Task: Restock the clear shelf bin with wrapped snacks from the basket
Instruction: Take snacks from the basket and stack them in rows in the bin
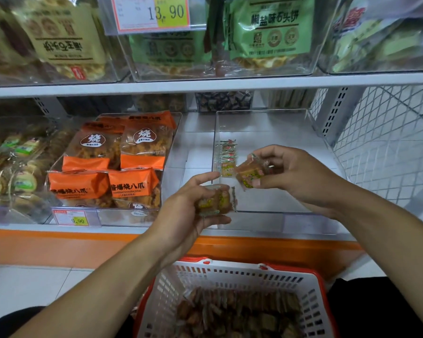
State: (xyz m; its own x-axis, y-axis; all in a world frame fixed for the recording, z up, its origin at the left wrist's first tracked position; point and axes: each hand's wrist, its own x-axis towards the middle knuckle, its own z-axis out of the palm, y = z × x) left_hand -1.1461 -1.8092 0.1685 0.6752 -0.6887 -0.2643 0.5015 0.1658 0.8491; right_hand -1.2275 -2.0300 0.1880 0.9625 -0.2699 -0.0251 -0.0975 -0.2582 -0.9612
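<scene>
Pinching one wrapped snack (248, 175), the right hand (293, 174) hovers inside the clear bin (266, 212); the left hand (193, 211) grips several snacks (215, 201) just outside its front wall.

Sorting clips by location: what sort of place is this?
Most likely a shop's snack aisle: price tags clipped to the shelves, clear bins of packaged snacks, and a shopping basket of wrapped snacks.

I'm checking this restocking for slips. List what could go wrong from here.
1. The left hand grips its wrapped snacks outside the clear bin, at its front left corner; a loose one could fall to the floor.
2. The right hand pinches a snack above the upright row; dropping it might topple that row.
</scene>
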